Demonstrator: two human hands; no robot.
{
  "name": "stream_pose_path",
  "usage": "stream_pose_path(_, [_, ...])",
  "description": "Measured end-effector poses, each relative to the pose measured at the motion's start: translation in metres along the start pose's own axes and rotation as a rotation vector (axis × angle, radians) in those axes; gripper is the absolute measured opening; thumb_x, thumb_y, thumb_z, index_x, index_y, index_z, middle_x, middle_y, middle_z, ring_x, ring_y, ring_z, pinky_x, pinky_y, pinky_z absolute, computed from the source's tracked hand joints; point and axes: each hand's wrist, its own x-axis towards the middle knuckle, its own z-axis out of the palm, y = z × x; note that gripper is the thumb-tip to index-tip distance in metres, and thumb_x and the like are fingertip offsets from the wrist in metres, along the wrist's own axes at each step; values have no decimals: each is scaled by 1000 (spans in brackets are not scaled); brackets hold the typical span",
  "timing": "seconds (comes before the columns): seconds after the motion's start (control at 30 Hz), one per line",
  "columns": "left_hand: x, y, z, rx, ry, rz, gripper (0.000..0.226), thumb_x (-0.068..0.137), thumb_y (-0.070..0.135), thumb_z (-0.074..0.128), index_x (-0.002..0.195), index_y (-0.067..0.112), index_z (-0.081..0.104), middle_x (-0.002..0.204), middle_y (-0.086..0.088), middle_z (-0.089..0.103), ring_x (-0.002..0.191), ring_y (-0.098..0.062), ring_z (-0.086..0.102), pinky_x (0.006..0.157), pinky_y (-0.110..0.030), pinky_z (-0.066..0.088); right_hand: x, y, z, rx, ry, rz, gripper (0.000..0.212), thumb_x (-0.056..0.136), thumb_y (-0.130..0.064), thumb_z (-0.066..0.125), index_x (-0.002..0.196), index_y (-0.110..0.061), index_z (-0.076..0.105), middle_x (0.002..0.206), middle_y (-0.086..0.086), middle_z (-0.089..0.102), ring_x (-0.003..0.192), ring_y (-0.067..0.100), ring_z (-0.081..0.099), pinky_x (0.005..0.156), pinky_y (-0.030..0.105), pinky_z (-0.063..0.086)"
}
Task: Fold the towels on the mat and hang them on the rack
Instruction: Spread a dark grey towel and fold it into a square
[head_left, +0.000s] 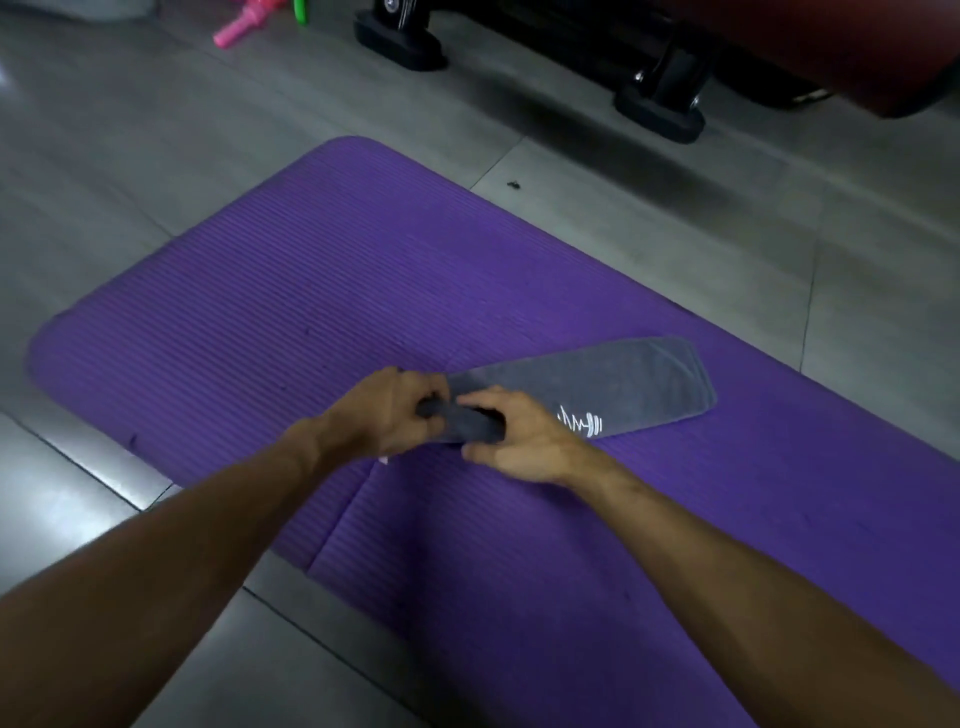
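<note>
L hand (382, 415) & R hand (519, 441) both w/ fingers curled round rolled near end of grey towel (597, 387), towel's flat part running to 2 o'clock, on purple mat (260, 312)

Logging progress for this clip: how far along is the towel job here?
Done: the grey towel lies as a narrow strip on the purple mat. In hand: the left hand and right hand grip its near end. Left: finishing the fold and hanging; no rack is visible.

The mat (322, 291) is purple with fine ribbed stripes. The towel (613, 384) is grey with a small white zigzag-and-barbell mark near one edge. The floor (104, 171) is grey tile; a pink toy (244, 23) lies on it.
</note>
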Motion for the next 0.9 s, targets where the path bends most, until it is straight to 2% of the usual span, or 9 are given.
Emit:
stream_pose_path(0.1, [15,6,-16,-217,-130,-103,12,80,28,74,77,19,67,68,10,60,73,-13,60,64,-23,38,-4,-7,3,8,126,38,39,78,-29,76,114,-25,62,112,-6,64,103,11,58,92,28,46])
stream_pose_path(0.23, [10,23,-33,-647,-117,-230,35,77,57,65,71,23,72,73,5,70,72,-7,63,70,-27,47,-18,1,-14,237,161,122,9,87,-18,69,87,-18,60,77,-4,60,75,14,55,71,28,44])
stream_pose_path(0.33, [6,39,-30,-1042,-139,-238,53,69,59,75,98,15,73,97,-1,73,91,-12,66,83,-31,47,-42,13,-32,558,272,252,22,86,-24,68,96,-6,62,92,17,69,87,34,66,84,46,50])
stream_pose_path(0.43, [8,64,0,-1226,-157,-222,61,68,32,83,121,10,62,118,-7,69,111,-21,64,94,-36,50,-72,24,-44,977,327,329,31,94,-12,59,121,2,58,118,18,67,114,34,61,103,46,47])
stream_pose_path(0.53, [13,96,30,-1195,-71,-197,42,84,23,73,122,9,62,117,-6,70,113,-22,64,94,-34,50,-100,24,-50,1227,297,342,33,93,-5,54,125,2,58,122,18,65,117,31,60,100,41,49])
stream_pose_path(0.63, [19,113,41,-1060,-50,-132,26,94,22,60,120,18,62,112,2,71,107,-10,66,90,-26,52,-115,25,-58,1303,317,282,40,87,-13,62,125,-3,58,122,16,66,114,29,63,96,39,52])
stream_pose_path(0.7, [24,118,45,-958,-138,-84,29,95,23,59,123,17,61,113,4,70,107,-7,65,90,-23,51,-117,29,-63,1274,407,264,41,82,-17,67,120,-1,61,117,18,68,112,30,64,93,38,54])
stream_pose_path(0.77, [29,125,50,-889,-214,-90,32,94,29,60,124,17,61,114,6,70,108,-6,64,93,-24,51,-114,37,-69,1164,535,318,28,82,-11,70,108,-2,68,107,16,71,107,31,66,90,37,55])
stream_pose_path(0.9, [37,121,65,-779,-211,-196,47,80,45,73,120,22,61,109,9,70,105,-7,65,95,-32,51,-105,65,-83,1079,687,409,20,87,-12,69,106,-10,69,99,8,74,96,23,70,84,36,56])
